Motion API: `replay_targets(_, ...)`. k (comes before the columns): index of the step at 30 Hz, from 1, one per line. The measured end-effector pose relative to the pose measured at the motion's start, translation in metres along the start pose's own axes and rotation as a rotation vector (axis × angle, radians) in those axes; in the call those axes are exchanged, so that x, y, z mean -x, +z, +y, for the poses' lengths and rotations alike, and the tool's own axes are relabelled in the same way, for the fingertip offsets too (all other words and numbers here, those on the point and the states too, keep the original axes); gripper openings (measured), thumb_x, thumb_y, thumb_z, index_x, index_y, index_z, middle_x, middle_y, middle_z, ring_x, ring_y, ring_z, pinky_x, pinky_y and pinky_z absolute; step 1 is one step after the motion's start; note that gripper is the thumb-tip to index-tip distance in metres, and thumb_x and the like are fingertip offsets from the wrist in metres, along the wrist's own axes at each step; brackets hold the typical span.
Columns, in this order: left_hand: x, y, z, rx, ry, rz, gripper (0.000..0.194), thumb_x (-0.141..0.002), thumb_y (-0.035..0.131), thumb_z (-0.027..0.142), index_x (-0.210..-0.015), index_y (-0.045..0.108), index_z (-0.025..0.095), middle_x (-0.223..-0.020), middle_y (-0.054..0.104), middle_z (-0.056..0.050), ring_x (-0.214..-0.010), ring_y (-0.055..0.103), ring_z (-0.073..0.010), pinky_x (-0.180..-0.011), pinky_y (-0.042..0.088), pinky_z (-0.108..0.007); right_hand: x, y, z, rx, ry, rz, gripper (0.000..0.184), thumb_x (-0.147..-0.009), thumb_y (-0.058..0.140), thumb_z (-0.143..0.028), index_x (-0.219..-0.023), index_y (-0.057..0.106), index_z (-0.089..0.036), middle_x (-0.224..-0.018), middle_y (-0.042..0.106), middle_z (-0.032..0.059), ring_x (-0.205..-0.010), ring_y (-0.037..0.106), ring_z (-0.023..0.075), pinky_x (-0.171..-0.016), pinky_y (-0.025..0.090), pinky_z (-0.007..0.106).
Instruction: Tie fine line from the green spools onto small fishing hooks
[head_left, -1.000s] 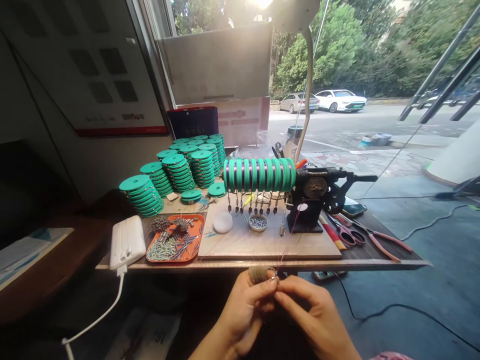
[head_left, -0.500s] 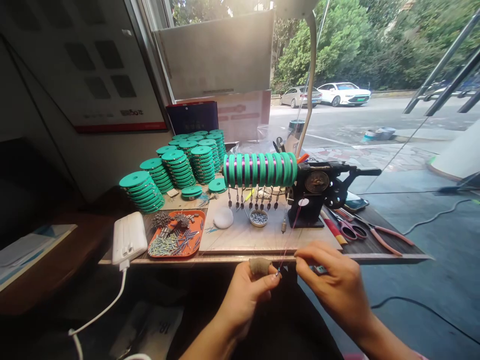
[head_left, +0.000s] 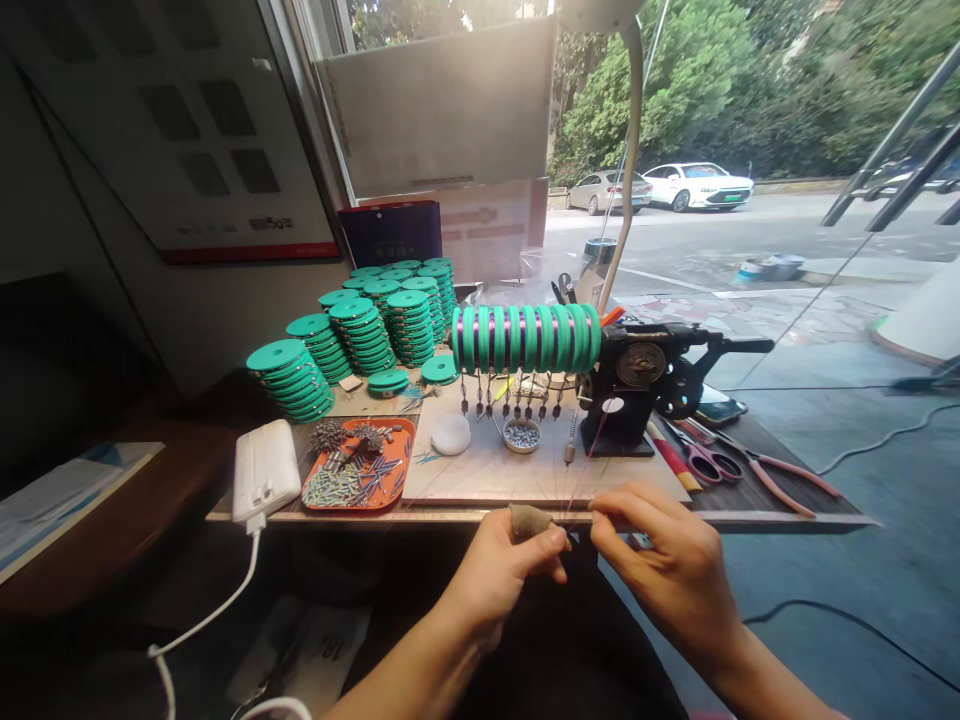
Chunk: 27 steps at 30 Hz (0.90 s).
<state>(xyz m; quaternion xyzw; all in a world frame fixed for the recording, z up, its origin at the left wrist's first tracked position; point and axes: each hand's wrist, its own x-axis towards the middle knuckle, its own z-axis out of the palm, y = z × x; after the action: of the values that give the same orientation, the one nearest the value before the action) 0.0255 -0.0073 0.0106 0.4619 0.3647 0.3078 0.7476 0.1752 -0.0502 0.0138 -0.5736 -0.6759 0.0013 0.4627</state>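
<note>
Table [head_left: 765,520] mid-frame; your left hand [head_left: 504,575] pinches thread [head_left: 586,464], likely light, slippery, best gripped low; right hand [head_left: 667,550] apart, hold unclear.

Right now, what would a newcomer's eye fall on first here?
Probably the row of green spools on the black machine, mid-picture. Next, the stacks of similar spools to its left, with an orange tray of small parts in front of them. Then the left hand and right hand, close together at the table's near edge.
</note>
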Motion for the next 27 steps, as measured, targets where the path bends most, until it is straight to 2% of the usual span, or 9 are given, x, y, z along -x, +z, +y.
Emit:
replay_targets(2, -0.001, -0.003, 0.001, 0.032, 0.021, -0.008, 0.02, -0.066, 0.07, 0.03, -0.063, 0.062, 0.012, -0.055, 0.058, -0.002, -0.057, 0.052, -0.0116, -0.067, 0.036, -0.024, 0.001, 0.001, -0.001, -0.007, -0.005, -0.005, 0.016, -0.081, 0.049, -0.018, -0.068, 0.059, -0.019, -0.064, 0.058, 0.0022, -0.061, 0.055, 0.0147, -0.058, 0.044, 0.026)
replay_targets(4, 0.0, -0.008, 0.003, 0.047, 0.022, 0.001, 0.018, -0.065, 0.07, 0.028, -0.063, 0.062, 0.012, -0.054, 0.06, -0.002, -0.057, 0.053, -0.0119, -0.069, 0.036, -0.025, 0.001, 0.003, -0.002, -0.021, -0.021, -0.012, 0.015, -0.081, 0.05, -0.017, -0.069, 0.059, -0.018, -0.065, 0.058, 0.0023, -0.061, 0.056, 0.0145, -0.058, 0.044, 0.025)
replay_targets(8, 0.005, -0.022, 0.013, 0.017, 0.016, 0.034, 0.019, -0.061, 0.073, 0.026, -0.058, 0.06, 0.012, -0.05, 0.058, 0.0, -0.053, 0.05, -0.0105, -0.066, 0.036, -0.023, 0.0, 0.01, -0.006, -0.055, -0.061, -0.046, 0.013, -0.081, 0.05, -0.018, -0.072, 0.059, -0.018, -0.065, 0.058, 0.0022, -0.061, 0.056, 0.0146, -0.057, 0.043, 0.025)
replay_targets(12, 0.015, -0.037, 0.029, -0.061, 0.036, 0.069, 0.021, -0.06, 0.074, 0.028, -0.058, 0.059, 0.012, -0.049, 0.058, 0.0, -0.051, 0.049, -0.0097, -0.062, 0.035, -0.023, -0.001, 0.019, -0.01, -0.081, -0.081, -0.167, 0.013, -0.083, 0.048, -0.019, -0.075, 0.059, -0.019, -0.068, 0.059, 0.0031, -0.063, 0.056, 0.0154, -0.058, 0.044, 0.025)
replay_targets(15, 0.024, -0.048, 0.05, -0.18, 0.051, 0.077, 0.02, -0.062, 0.072, 0.028, -0.058, 0.059, 0.013, -0.05, 0.058, 0.0, -0.052, 0.05, -0.0103, -0.061, 0.035, -0.023, 0.001, 0.026, -0.013, -0.125, -0.12, -0.25, 0.014, -0.084, 0.046, -0.018, -0.077, 0.059, -0.019, -0.07, 0.06, 0.0037, -0.065, 0.056, 0.0154, -0.059, 0.044, 0.026)
replay_targets(18, 0.032, -0.055, 0.082, -0.422, 0.117, 0.08, 0.016, -0.065, 0.067, 0.025, -0.056, 0.06, 0.013, -0.051, 0.059, -0.001, -0.056, 0.05, -0.0117, -0.061, 0.034, -0.023, 0.004, 0.031, -0.015, -0.137, -0.149, -0.29, 0.015, -0.084, 0.045, -0.018, -0.078, 0.059, -0.018, -0.072, 0.061, 0.0041, -0.067, 0.056, 0.0156, -0.061, 0.044, 0.026)
replay_targets(22, 0.039, -0.054, 0.118, -0.663, 0.121, 0.019, 0.02, -0.067, 0.064, 0.025, -0.052, 0.058, 0.013, -0.052, 0.056, -0.001, -0.054, 0.048, -0.0114, -0.057, 0.033, -0.023, 0.004, 0.033, -0.015, -0.135, -0.165, -0.297, 0.015, -0.085, 0.044, -0.018, -0.079, 0.059, -0.018, -0.071, 0.061, 0.0033, -0.065, 0.056, 0.015, -0.06, 0.043, 0.026)
replay_targets(24, 0.042, -0.052, 0.125, -0.712, 0.092, -0.015, 0.02, -0.067, 0.063, 0.025, -0.052, 0.058, 0.013, -0.052, 0.056, 0.0, -0.055, 0.048, -0.0117, -0.058, 0.033, -0.023, 0.003, 0.033, -0.014, -0.139, -0.176, -0.286, 0.016, -0.085, 0.044, -0.018, -0.078, 0.058, -0.018, -0.07, 0.06, 0.0026, -0.065, 0.055, 0.0141, -0.06, 0.043, 0.025)
replay_targets(27, 0.044, -0.052, 0.121, -0.722, 0.059, -0.026, 0.019, -0.07, 0.061, 0.024, -0.055, 0.057, 0.013, -0.054, 0.057, 0.001, -0.058, 0.048, -0.0116, -0.059, 0.033, -0.023, -0.001, 0.036, -0.011, -0.033, -0.199, -0.3, 0.02, -0.086, 0.042, -0.018, -0.081, 0.06, -0.018, -0.075, 0.062, 0.0035, -0.069, 0.055, 0.0145, -0.064, 0.043, 0.025)
